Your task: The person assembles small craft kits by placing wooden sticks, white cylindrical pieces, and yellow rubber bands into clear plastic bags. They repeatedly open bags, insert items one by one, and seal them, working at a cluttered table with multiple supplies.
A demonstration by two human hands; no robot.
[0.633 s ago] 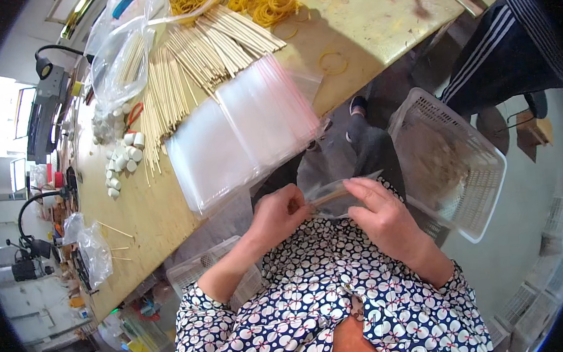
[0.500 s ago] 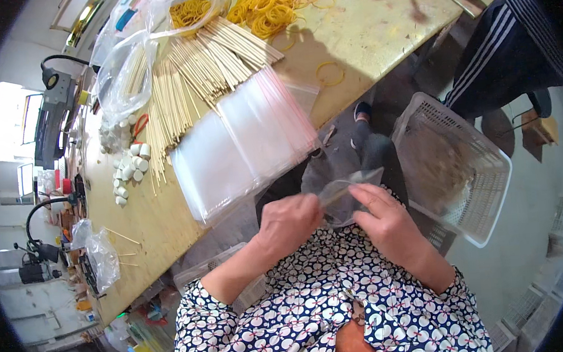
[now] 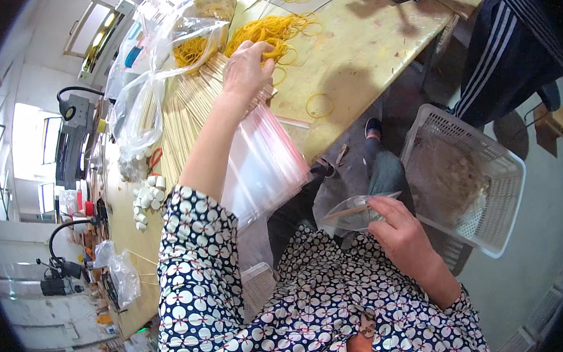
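The yellow worktable serves as the landmark. At its far left edge a cluster of small white caps lies just beside a bundle of thin wooden sticks, and above these crumpled clear bags rest on the tabletop. The left hand reaches out over the table, its fingertips pinched on the near edge of the heap of yellow rubber bands, grasping a few of them. Under the left forearm, a stack of clear zip bags hangs over the table's near edge. A single loose rubber band lies on the bare tabletop right of the hand. Below the table, over the lap, the right hand grips a small clear bag with sticks in it. Right of the table, on the floor, stands a white plastic basket.
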